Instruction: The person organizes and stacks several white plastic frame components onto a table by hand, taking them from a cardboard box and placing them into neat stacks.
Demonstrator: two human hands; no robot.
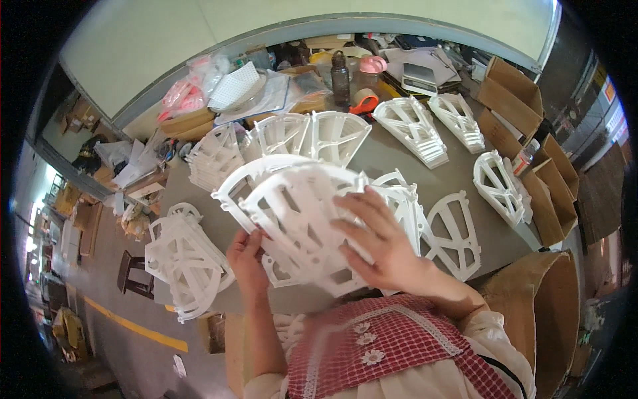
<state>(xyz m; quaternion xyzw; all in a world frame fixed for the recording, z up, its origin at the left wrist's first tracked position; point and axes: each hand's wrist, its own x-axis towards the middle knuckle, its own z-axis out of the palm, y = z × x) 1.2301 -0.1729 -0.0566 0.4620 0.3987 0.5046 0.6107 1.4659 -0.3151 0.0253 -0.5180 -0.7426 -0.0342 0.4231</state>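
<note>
Two white plastic fan-shaped frames (309, 229) with cut-out slots are held up in front of me, one overlapping the other; the front one is partly smeared by motion. My left hand (247, 256) pinches their lower left edge between thumb and fingers. Against the right side of the front frame lies my right hand (375, 239), its fingers stretched and apart. Behind my right hand, more white frames (402, 193) rest on the table, partly hidden. A single frame (456, 233) lies flat to their right. At the left, a stack of frames (189, 263) overhangs the table edge.
Further stacks of frames (339, 136) line the back of the grey table (369, 159), with others (415, 130) at the right. Beyond stand a dark bottle (339, 78), orange-handled scissors (364, 104) and a small scale (419, 78). Cardboard boxes (548, 193) edge the right side.
</note>
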